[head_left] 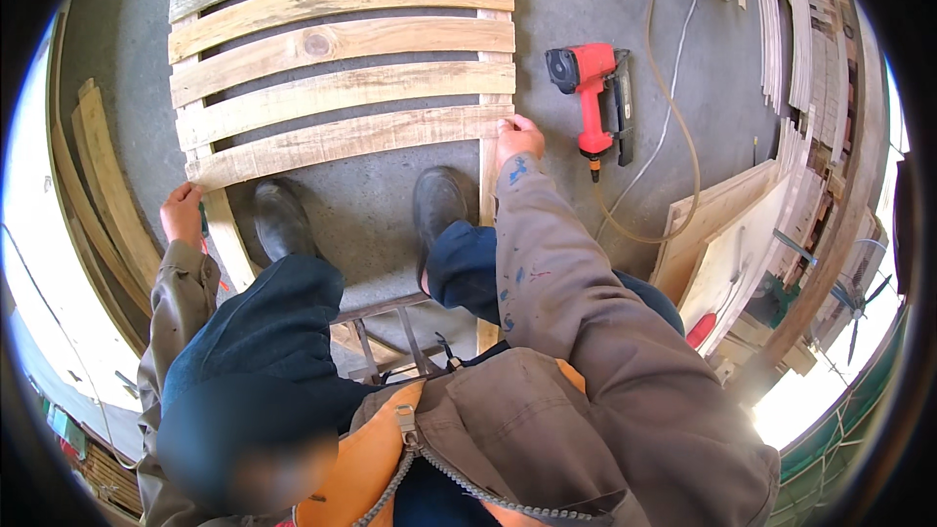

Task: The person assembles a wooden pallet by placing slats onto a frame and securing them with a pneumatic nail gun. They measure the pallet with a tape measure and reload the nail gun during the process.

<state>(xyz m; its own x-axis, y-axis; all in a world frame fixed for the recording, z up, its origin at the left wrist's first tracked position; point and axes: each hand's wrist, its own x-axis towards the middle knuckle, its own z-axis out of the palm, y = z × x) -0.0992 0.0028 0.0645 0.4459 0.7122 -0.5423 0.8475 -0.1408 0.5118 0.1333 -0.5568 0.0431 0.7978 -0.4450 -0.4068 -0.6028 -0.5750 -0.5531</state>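
A wooden slatted frame point(342, 68) of several pale boards lies on the concrete floor in front of my feet. My left hand point(183, 213) grips the left end of the nearest slat point(342, 144), where it meets the left rail. My right hand point(515, 140) presses on the right end of that same slat, over the right rail. Both sleeves are grey-brown. My two dark shoes point(281, 218) stand on the floor just below the slat.
A red nail gun point(592, 93) lies on the floor right of the frame, with a tan hose point(683, 127) looping from it. Curved boards point(107, 195) lean at the left. Plywood sheets point(727, 234) and stacked timber sit at the right. A metal stool frame point(386, 332) is under me.
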